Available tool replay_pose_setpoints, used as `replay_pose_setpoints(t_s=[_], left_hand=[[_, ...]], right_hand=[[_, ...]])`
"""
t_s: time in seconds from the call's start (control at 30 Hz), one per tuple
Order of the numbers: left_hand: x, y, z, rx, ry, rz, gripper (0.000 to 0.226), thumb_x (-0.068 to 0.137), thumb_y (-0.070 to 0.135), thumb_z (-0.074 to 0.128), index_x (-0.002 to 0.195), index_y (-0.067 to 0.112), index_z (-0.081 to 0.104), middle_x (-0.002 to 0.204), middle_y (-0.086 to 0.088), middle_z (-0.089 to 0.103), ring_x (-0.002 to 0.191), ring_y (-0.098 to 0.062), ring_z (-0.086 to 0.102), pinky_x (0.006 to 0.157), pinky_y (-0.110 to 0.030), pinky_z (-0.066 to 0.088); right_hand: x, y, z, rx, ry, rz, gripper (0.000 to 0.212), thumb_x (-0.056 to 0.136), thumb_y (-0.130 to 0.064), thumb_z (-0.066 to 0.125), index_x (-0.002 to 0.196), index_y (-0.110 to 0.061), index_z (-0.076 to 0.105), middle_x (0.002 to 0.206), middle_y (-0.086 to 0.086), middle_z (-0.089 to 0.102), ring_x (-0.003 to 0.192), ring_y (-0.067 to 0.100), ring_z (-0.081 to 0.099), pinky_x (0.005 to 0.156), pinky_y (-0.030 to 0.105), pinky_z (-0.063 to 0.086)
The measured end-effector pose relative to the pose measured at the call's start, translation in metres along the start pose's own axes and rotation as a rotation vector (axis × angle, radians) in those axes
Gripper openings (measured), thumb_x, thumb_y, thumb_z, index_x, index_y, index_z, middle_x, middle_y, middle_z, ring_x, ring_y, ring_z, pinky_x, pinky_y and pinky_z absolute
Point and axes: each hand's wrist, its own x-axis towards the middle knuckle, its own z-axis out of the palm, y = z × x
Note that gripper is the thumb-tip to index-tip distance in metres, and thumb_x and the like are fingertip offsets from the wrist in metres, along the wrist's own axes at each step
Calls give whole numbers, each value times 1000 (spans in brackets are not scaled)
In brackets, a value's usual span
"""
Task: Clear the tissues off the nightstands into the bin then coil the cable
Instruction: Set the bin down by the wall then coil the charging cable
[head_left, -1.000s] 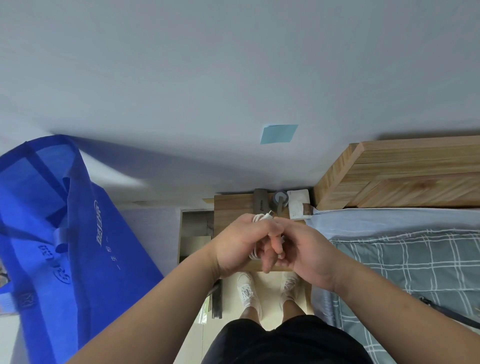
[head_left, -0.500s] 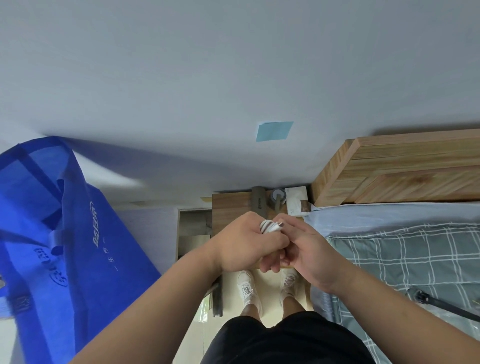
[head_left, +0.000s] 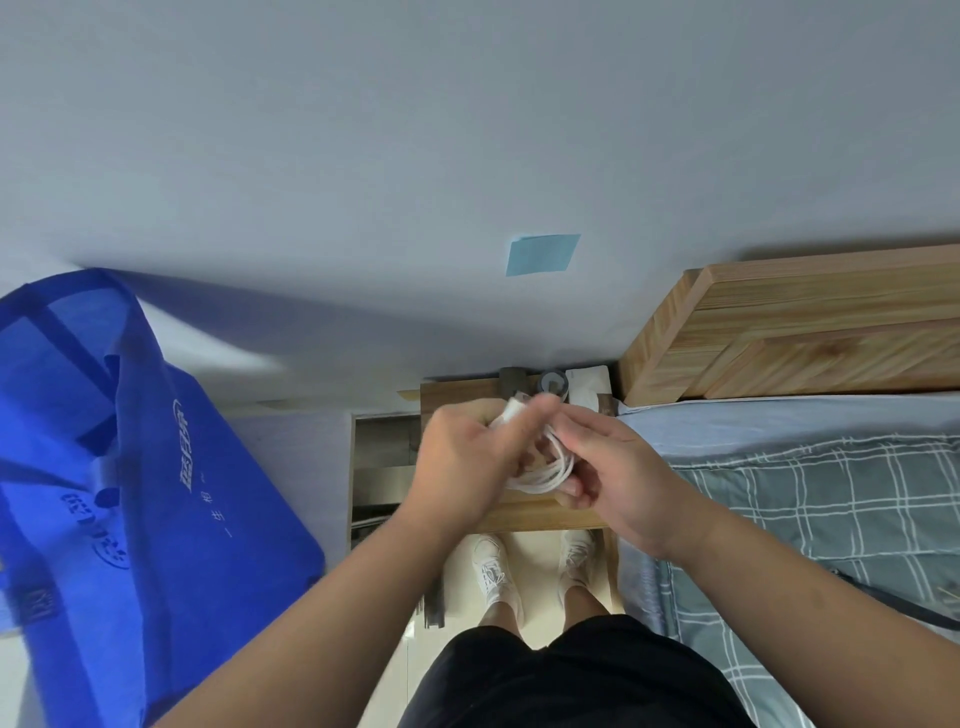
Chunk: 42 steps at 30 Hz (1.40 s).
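A white cable (head_left: 548, 470) is bundled in loops between both hands, above the wooden nightstand (head_left: 540, 514). My left hand (head_left: 462, 462) is closed around the loops, with a white plug end sticking out above its fingers. My right hand (head_left: 608, 467) pinches the bundle from the right side. Much of the coil is hidden by the fingers. No tissues show on the nightstand, though a white item (head_left: 589, 384) sits at its back edge.
A large blue fabric bag (head_left: 130, 493) hangs at the left. A bed with a grey checked cover (head_left: 831, 509) and wooden headboard (head_left: 805, 332) lies to the right. A grey round object (head_left: 553, 383) stands at the nightstand's back. My feet in white shoes (head_left: 493, 571) stand on the pale floor.
The hands have drawn slightly apart, so the white loops now show between them. The left hand's fingers shifted up around the plug end.
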Motion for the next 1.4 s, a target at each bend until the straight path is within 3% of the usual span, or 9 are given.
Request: replay_pose_setpoints(t_s=[0.1, 0.3, 0.53, 0.67, 0.87, 0.97, 1.13, 1.27, 1.4], left_hand=[[8, -6, -7, -25, 5, -85, 69, 99, 64, 61, 49, 17, 56, 55, -15, 64, 52, -15, 58, 58, -30, 47], [12, -11, 1, -143, -33, -184, 67, 101, 68, 50, 46, 29, 49, 55, 3, 53, 60, -19, 53, 66, -33, 45], [11, -10, 2, -363, 51, -219, 62, 108, 56, 51, 52, 28, 53, 57, 3, 51, 47, -11, 48, 45, -22, 44], [10, -11, 5, -326, 115, -216, 65, 108, 53, 52, 50, 26, 52, 54, 2, 51, 45, -11, 49, 44, -22, 45], [11, -17, 3, -124, 174, -237, 64, 107, 53, 55, 56, 16, 54, 46, 7, 52, 42, -9, 49, 42, -21, 44], [13, -18, 6, -80, 132, -234, 65, 106, 54, 56, 71, 0, 63, 53, 3, 57, 49, -12, 53, 48, -27, 47], [17, -20, 0, -149, 33, -358, 64, 103, 67, 51, 57, 24, 64, 56, 4, 65, 51, -10, 64, 47, -24, 54], [18, -28, -1, -247, -29, -479, 69, 100, 74, 48, 91, 11, 75, 71, 1, 72, 59, -9, 69, 49, -23, 53], [16, -32, 0, -336, 3, -457, 76, 101, 76, 41, 105, 10, 78, 73, -3, 76, 57, -12, 70, 48, -24, 52]], right_hand=[[-2, -1, 6, 16, 7, 27, 38, 101, -39, 54, 87, -4, 53, 66, 4, 43, 53, 13, 39, 50, 28, 30], [-2, -14, 4, 165, 84, 61, 21, 96, -28, 64, 80, -14, 66, 67, 4, 49, 48, 10, 43, 45, 24, 31], [1, -9, 6, 524, 196, 127, 21, 79, -9, 73, 99, -6, 69, 73, 7, 69, 57, 12, 67, 53, 25, 59], [3, -4, 12, 436, 321, 143, 27, 72, -14, 80, 93, -6, 66, 73, 10, 73, 54, 13, 67, 48, 24, 58], [0, -4, 12, 180, 292, 134, 29, 103, -30, 64, 102, -5, 78, 92, 16, 73, 70, 19, 66, 61, 30, 60], [-3, -6, 15, -48, 249, 122, 9, 92, -23, 78, 97, -17, 84, 101, 12, 81, 79, 22, 65, 69, 29, 58], [-2, -6, 15, 15, 262, 140, 15, 86, -10, 81, 100, -17, 82, 105, 16, 80, 82, 21, 71, 58, 28, 53], [2, -1, 11, 349, 251, 118, 53, 77, -10, 78, 128, -11, 65, 105, 17, 80, 77, 17, 75, 56, 26, 57], [2, 6, 4, 419, 178, 82, 47, 82, -5, 70, 127, -17, 72, 106, 18, 78, 82, 22, 75, 66, 29, 61]])
